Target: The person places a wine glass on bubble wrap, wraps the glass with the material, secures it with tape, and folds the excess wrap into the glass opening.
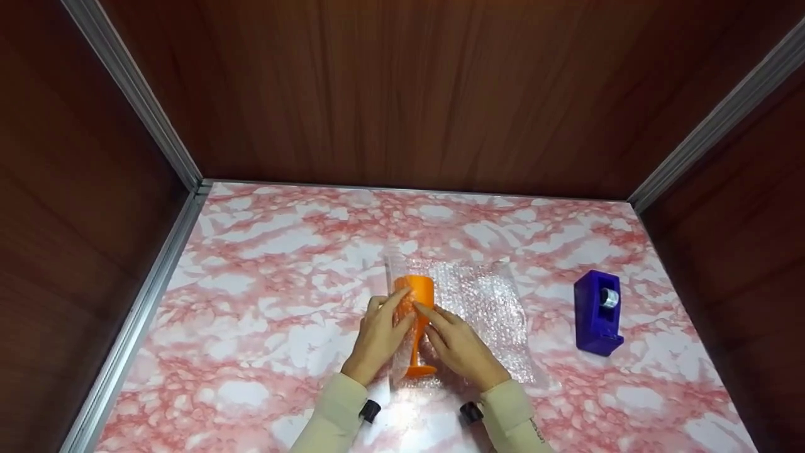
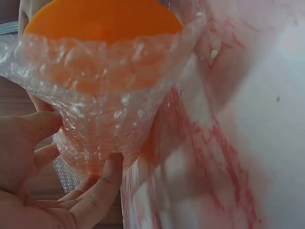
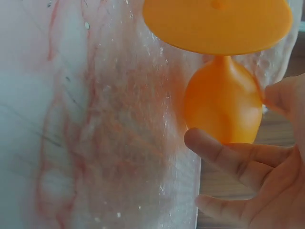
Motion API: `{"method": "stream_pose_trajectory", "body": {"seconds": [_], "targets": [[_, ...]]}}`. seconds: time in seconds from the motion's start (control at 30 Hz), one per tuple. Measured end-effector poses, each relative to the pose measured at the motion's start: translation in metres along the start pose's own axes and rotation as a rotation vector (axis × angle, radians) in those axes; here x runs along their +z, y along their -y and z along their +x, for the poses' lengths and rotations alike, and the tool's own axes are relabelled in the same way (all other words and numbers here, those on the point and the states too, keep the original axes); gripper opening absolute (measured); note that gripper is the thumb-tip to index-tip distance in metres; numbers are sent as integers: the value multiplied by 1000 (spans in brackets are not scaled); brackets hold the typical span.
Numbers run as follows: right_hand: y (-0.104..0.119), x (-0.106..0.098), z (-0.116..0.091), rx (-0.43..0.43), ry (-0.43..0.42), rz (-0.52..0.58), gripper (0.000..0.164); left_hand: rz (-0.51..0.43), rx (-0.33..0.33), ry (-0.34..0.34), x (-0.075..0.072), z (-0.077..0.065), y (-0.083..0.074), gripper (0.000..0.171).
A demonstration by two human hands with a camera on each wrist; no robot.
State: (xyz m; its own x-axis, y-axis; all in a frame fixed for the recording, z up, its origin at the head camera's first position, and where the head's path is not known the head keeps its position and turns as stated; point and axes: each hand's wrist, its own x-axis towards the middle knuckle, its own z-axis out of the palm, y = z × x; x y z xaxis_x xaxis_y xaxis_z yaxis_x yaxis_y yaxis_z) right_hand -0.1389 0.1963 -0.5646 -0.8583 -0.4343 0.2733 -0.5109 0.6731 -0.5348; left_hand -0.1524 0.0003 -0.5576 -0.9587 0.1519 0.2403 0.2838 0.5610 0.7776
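An orange plastic goblet [image 1: 426, 287] lies on its side on a sheet of clear bubble wrap [image 1: 487, 308], its foot towards me. My left hand [image 1: 377, 335] holds the left edge of the wrap folded over the goblet; in the left wrist view, its fingers [image 2: 100, 193] curl against the wrapped bowl. From the other side, my right hand [image 1: 465, 351] grips the goblet's bowl. The right wrist view shows the thumb and fingers [image 3: 224, 157] on either side of the bare bowl [image 3: 221, 107], below the round foot [image 3: 217, 31].
To the right of the wrap stands a blue tape dispenser [image 1: 590, 314] with a roll of tape [image 1: 609, 298]. The red and white marbled table [image 1: 264, 245] is enclosed by dark wood panels [image 1: 402, 94] with metal edging at the back and sides.
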Motion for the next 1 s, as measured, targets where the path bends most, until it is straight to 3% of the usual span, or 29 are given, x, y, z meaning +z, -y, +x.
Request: {"method": "stream_pose_trajectory", "body": {"seconds": [0.33, 0.47, 0.63, 0.8, 1.0], "targets": [[-6, 3, -1, 73, -9, 134, 50, -68, -27, -25, -3, 3, 3, 43], [-9, 4, -3, 112, 5, 167, 49, -118, -78, -6, -1, 1, 7, 41], [-14, 6, -7, 69, -54, 197, 49, -161, -78, 43, 0, 1, 8, 41], [-21, 9, -12, -41, -180, 118, 52, -220, -75, 96, 2, 2, 9, 42], [-22, 7, -13, -89, -237, 86, 47, -191, -44, 64, 6, 2, 9, 43]]}}
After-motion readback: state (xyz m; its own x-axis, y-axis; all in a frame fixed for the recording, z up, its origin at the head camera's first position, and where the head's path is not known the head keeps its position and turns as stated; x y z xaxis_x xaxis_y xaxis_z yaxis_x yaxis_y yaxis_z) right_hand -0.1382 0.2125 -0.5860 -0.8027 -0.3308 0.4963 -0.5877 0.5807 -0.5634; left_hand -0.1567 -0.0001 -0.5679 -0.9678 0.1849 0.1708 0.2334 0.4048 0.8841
